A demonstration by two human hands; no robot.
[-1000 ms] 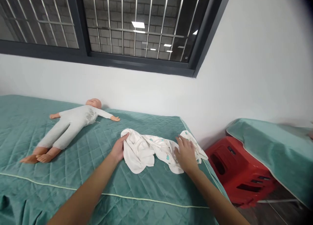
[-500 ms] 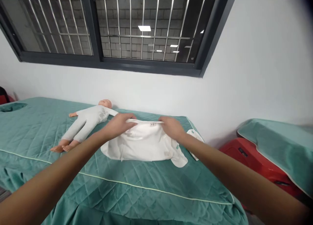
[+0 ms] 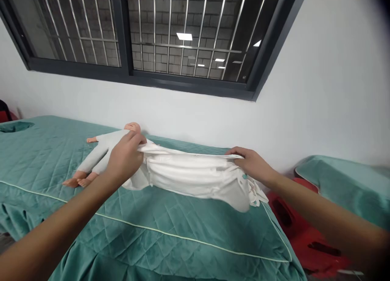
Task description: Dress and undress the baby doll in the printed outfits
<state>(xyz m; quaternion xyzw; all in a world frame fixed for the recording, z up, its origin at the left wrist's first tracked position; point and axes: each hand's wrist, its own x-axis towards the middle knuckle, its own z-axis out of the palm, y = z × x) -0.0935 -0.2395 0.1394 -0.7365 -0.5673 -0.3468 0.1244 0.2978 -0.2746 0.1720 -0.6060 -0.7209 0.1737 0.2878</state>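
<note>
My left hand (image 3: 124,159) and right hand (image 3: 251,165) moved wider apart, each pinching the white cotton baby garment (image 3: 195,175) taut above the green quilted bed (image 3: 152,220).

White garment (image 3: 195,177); quilted teal bedcover (image 3: 170,220); red stool (image 3: 307,240)

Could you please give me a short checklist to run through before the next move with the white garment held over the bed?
1. Left hand grips one end of the white garment: ok.
2. Right hand grips the other end: ok.
3. Garment pulled smooth between the hands: not ok, its right end hangs crumpled near the bed's corner.
4. Garment's lower edge lifted off the teal bed cover: cannot tell.
5. Doll lying apart from the garment: cannot tell, the left hand hides where they meet.
</note>
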